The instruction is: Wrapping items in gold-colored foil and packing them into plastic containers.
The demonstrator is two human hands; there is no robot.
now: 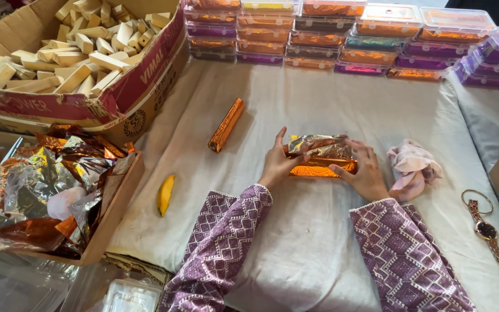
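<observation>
In the middle of the white cloth [319, 231], both hands are on a half-wrapped bar [320, 157]. The left hand [276, 163] presses its end with fingers curled and the thumb up along the foil; the right hand [365, 173] lies flatter, fingers spread over the other end, pinning the sheet down. Copper foil is smooth along the near side, but the top is crumpled and silver-side out, so this wrap looks partway done, with the upper flap yet to be folded flat.

One finished bar [226, 125], fully wrapped in copper, lies well apart to the upper left. A small yellow piece [166, 194] sits alone nearer the left edge; what it is I can't quite tell.

Now the containers. The cardboard box [134, 92] at upper left is heaped with bare pale wooden-looking blocks [82, 46], so plenty appears left to wrap. The shallow box [114, 214] below it holds loose copper-and-silver foil sheets [41, 185]. Along the far edge, stacked clear lidded tubs [342, 34] show orange, purple and green foil-wrapped contents.

A pink rag [414, 167] lies just beside the right hand, a wristwatch [483, 225] further right.
</observation>
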